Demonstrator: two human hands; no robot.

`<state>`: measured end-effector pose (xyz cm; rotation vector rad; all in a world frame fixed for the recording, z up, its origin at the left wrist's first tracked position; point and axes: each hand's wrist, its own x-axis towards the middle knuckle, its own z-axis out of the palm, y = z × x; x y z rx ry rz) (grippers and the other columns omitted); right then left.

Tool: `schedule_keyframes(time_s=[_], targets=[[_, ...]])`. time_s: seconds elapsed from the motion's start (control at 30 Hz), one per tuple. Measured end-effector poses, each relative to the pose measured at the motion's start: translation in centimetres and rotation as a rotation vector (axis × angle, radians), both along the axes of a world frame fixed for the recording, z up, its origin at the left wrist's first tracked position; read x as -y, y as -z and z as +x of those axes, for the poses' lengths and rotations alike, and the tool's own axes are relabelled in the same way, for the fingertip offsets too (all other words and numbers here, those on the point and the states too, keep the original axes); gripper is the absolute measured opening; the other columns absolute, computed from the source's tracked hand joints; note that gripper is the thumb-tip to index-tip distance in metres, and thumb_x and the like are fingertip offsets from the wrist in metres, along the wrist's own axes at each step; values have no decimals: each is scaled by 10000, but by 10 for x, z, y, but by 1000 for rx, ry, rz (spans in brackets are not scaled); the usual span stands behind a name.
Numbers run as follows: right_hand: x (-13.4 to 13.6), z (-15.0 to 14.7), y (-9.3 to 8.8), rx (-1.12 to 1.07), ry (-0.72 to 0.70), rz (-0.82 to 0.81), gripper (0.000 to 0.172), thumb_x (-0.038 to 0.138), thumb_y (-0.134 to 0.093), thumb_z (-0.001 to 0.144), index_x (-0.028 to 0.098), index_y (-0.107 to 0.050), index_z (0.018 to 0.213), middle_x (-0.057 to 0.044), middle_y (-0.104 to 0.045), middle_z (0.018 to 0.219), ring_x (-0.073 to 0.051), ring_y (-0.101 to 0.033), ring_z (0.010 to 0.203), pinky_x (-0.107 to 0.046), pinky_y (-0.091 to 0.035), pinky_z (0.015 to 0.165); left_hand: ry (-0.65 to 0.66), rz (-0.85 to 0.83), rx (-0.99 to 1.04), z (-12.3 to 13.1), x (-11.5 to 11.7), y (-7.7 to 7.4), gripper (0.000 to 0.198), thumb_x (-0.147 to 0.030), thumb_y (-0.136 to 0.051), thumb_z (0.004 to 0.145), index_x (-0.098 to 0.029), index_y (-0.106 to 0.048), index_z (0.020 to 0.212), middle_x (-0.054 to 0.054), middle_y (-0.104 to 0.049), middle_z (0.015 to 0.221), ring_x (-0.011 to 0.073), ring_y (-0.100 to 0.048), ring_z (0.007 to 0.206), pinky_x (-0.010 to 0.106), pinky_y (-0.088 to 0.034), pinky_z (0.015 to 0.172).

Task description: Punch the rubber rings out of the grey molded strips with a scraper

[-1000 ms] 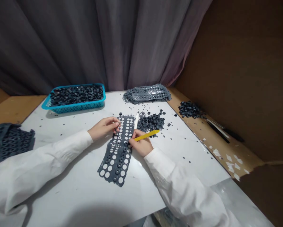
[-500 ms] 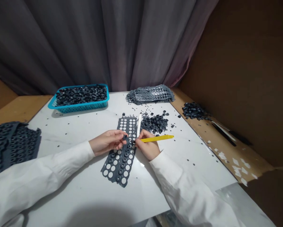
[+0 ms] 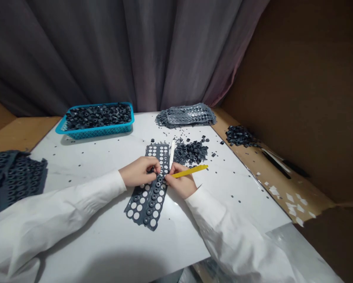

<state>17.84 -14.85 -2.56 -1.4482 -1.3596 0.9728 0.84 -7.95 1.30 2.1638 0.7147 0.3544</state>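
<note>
The left hand's (image 3: 139,171) fingers (image 3: 155,169) pinch narrowly at the rubber sheet (image 3: 132,208), holding what I cannot tell; the right hand's (image 3: 180,185) fingers grip a yellow stick (image 3: 191,171). The sheet's upper holes are empty, while rings (image 3: 149,211) remain lower down.

Holed gray rubber sheet (image 3: 143,208) w/ rings (image 3: 149,211)

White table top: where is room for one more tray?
Mostly free: below the blue plastic basket, above the white left sleeve; right of the yellow stick. Both have dark specks. Crowded: around the dark perforated sheet and loose dark pile.
</note>
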Motion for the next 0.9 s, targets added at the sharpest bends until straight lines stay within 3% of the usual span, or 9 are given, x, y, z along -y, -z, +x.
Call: schedule_keyframes(time_s=[0.07,0.13,0.3,0.53,0.63,0.77,0.83,0.9], targets=[[1,0,0,11,-12,1,159,160,-541,623,200,-404,551,55,-465,464,-99,-419,468,-205,-311,469,147,168,-63,1,-1,1,149,-132,-544,683,-151,-600,820,27,-565,800,155,-516,745,270,-422,687],[1,0,-1,23,-23,2,157,158,-537,625,200,-405,552,55,-463,466,-100,-419,471,-204,-311,471,244,229,-96,-1,-2,3,167,-169,-569,728,-151,-612,889,52,-586,865,169,-539,801,280,-433,733],[2,0,0,53,-26,6,139,159,-533,637,198,-421,564,51,-464,478,-108,-435,497,-205,-316,485,294,300,-128,-2,-5,5,202,-148,-496,809,-158,-613,973,68,-603,906,166,-565,821,277,-447,761],[2,-1,-2,87,-32,8,154,160,-523,637,201,-397,558,53,-451,474,-106,-422,497,-205,-301,485,458,476,-216,10,-13,2,124,-217,-537,830,-139,-624,871,71,-600,830,172,-553,770,266,-456,703],[2,-2,-3,90,-34,4,164,163,-520,632,203,-383,552,52,-439,473,-107,-412,496,-208,-289,480,518,574,-192,12,-13,8,140,-197,-488,863,-147,-616,834,61,-605,789,170,-546,772,262,-452,704],[0,-2,-2,97,-34,4,179,158,-524,612,205,-366,542,59,-404,467,-104,-388,487,-211,-273,471,418,713,-151,5,-6,22,272,-171,-364,915,-148,-598,778,59,-601,746,161,-532,715,269,-437,665],[-1,-2,-1,99,-34,-4,179,156,-527,604,204,-366,541,62,-398,469,-101,-381,481,-211,-270,467,310,653,-78,0,-3,24,253,-191,-368,919,-147,-594,815,58,-607,781,154,-537,728,267,-437,677],[-1,-1,1,93,-34,-17,176,161,-532,604,204,-372,545,61,-412,475,-101,-388,479,-211,-274,466,99,515,30,-6,-2,20,198,-226,-406,910,-151,-584,863,48,-605,818,144,-540,747,262,-437,697]])
